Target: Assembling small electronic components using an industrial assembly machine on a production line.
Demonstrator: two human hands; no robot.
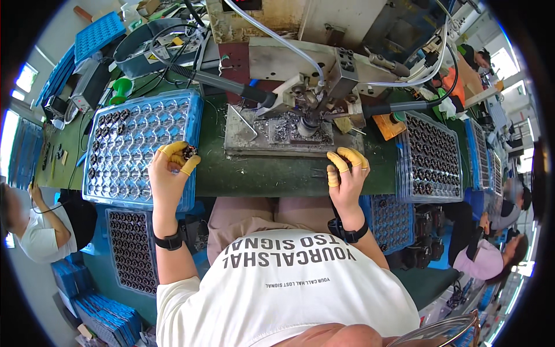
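My left hand [171,169] is closed, with yellow finger covers on the thumb and fingertips. Pinched in it is a small dark round part [189,152], held over the right edge of a clear tray [144,136] with round pockets. Dark parts fill some pockets along that tray's left side. My right hand [349,172], also in yellow finger covers, hovers near the bench's front edge with its fingers loosely bent and apart; I see nothing between them. Ahead of both hands stands a metal press fixture [309,124] on a steel base plate [254,147], littered with dark bits. An L-shaped hex key [247,127] lies on the plate.
Right of the fixture lies a tray of dark parts [430,153]. Another filled tray [132,248] sits lower left. A green spool [121,91] and a grey bin [156,49] stand at the back left. Hoses and black arms cross above the fixture. Other people sit at both sides.
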